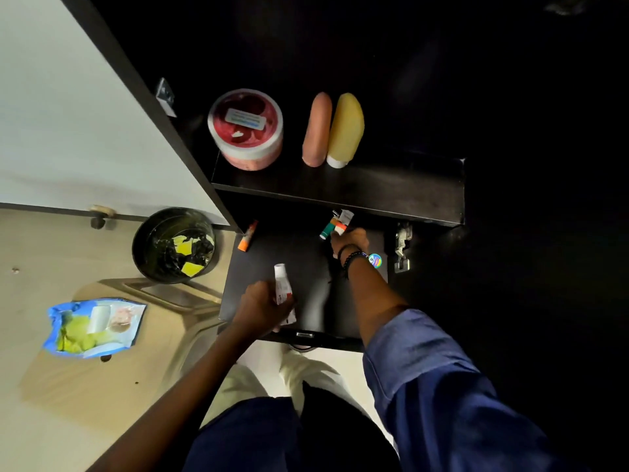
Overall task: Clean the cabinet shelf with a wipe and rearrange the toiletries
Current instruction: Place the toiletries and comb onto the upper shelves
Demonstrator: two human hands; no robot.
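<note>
Holding toiletries in both hands, the person stands over the open cabinet, and this looks like the rearranging stage rather than the wiping. Nearest, the left hand (262, 308) is curled round a white tube (281, 284) with red print, its cap end pointing away, over the front of the lower shelf (306, 284). No wipe shows in either hand. The wipe pack (95, 327) lies well off to the left on the pale floor, apart from the cabinet.

Further in, the right hand (350, 238) reaches to the back of the lower shelf, fingers closed round a small bunch of tubes (335, 226), green, orange and white; how many I cannot tell. An orange tube (247, 236) lies alone at the left edge of that shelf, held by nobody. The shelf's dark surface between the hands looks bare, with a sheen, so the wiping there is probably done, though the pictures cannot prove it. Beside the cabinet's left wall the bin (173, 243) holds yellow scraps, perhaps used wipes; that is too unclear to say.

Farthest, the upper shelf (340, 192) already carries a pink jar (245, 127) at the left and, just beside each other, a pink bottle (316, 129) and a yellow bottle (345, 129), both lying with caps toward the front edge. That shelf seems settled.

What is left, by my reading: set down the white tube and the bunch, bring the orange tube into line, and put the wipe pack away.
</note>
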